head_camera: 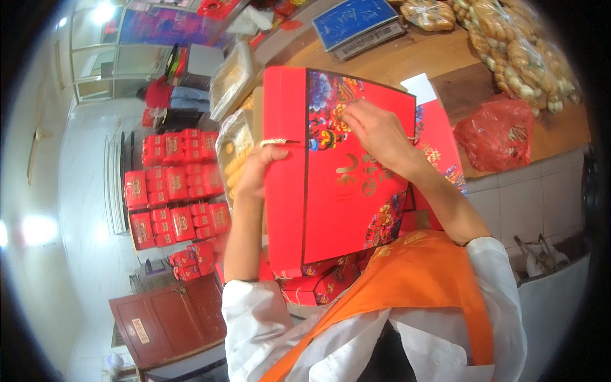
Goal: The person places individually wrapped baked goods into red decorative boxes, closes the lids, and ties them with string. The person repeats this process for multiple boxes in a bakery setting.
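A large red cardboard gift box (pixel 343 191) with printed flowers and gold writing fills the space before me. My left hand (pixel 261 167) grips its left edge, thumb on the red side panel and the other fingers hidden behind. Just above that thumb, a twisted rope handle (pixel 274 141) comes through a slot. Over the flowered corner of the lid is my right hand (pixel 374 126), its fingers curled together. Whether those fingertips pinch anything or touch the lid is unclear. A second red box (pixel 437 143) lies partly behind the first, to its right.
Plastic-lined trays of yellow food (pixel 232 164) stand at the left. On the wooden counter (pixel 429 52) are a blue-topped scale (pixel 355 21), bagged baked goods (pixel 520 52) and a red plastic bag (pixel 499 131). Red boxes (pixel 176 184) are stacked farther left; a person (pixel 164 93) stands beyond.
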`<act>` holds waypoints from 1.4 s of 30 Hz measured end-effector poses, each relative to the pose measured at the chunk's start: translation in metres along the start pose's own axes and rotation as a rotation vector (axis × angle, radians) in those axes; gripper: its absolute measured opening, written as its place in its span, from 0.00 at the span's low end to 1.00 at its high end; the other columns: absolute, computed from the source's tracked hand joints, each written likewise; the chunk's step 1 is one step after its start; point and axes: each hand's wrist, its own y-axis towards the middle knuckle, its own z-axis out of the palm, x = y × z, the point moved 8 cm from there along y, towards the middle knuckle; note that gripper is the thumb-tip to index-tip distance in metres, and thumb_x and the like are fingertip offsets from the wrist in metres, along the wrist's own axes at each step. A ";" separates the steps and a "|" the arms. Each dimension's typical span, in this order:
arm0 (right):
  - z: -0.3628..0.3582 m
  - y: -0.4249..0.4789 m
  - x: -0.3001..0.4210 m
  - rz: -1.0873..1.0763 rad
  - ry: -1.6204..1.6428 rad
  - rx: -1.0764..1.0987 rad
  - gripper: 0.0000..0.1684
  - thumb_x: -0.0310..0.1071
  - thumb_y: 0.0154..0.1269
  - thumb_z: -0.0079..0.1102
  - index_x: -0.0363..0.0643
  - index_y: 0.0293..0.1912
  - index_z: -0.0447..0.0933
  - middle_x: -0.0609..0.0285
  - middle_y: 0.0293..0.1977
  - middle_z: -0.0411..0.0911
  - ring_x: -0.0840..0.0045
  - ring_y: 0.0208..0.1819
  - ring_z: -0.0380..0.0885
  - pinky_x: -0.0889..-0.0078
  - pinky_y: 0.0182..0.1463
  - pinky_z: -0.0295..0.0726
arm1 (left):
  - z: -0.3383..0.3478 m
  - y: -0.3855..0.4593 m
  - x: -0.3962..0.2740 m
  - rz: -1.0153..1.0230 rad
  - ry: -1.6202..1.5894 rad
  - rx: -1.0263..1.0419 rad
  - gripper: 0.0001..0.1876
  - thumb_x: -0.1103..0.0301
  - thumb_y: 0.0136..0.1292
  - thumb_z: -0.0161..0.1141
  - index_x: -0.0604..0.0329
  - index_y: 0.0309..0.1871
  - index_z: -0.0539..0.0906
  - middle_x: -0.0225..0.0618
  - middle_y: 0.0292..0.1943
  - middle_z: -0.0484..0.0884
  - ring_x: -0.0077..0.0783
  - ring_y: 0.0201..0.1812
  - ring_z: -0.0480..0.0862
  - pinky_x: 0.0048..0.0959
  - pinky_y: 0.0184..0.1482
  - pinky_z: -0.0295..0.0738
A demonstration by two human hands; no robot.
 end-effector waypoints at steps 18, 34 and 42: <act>0.015 -0.001 0.039 -0.217 -0.174 0.048 0.05 0.25 0.52 0.50 0.39 0.32 0.69 0.57 0.28 0.70 0.65 0.34 0.74 0.64 0.34 0.75 | 0.005 -0.007 0.005 -0.003 -0.126 0.102 0.16 0.76 0.49 0.54 0.66 0.45 0.76 0.40 0.37 0.81 0.31 0.36 0.81 0.29 0.41 0.77; 0.008 -0.005 -0.026 0.023 -0.072 0.263 0.05 0.30 0.59 0.52 0.38 0.34 0.75 0.47 0.27 0.75 0.53 0.30 0.74 0.59 0.32 0.71 | 0.092 0.021 0.030 -0.082 -0.022 0.300 0.14 0.75 0.54 0.46 0.66 0.45 0.73 0.40 0.38 0.78 0.31 0.38 0.80 0.30 0.44 0.76; 0.013 0.000 -0.045 0.220 0.017 0.371 0.07 0.32 0.59 0.53 0.37 0.32 0.74 0.48 0.26 0.75 0.55 0.30 0.75 0.61 0.33 0.72 | 0.089 0.021 0.034 -0.164 -0.199 0.448 0.14 0.63 0.64 0.48 0.61 0.46 0.75 0.30 0.27 0.78 0.17 0.19 0.72 0.19 0.20 0.66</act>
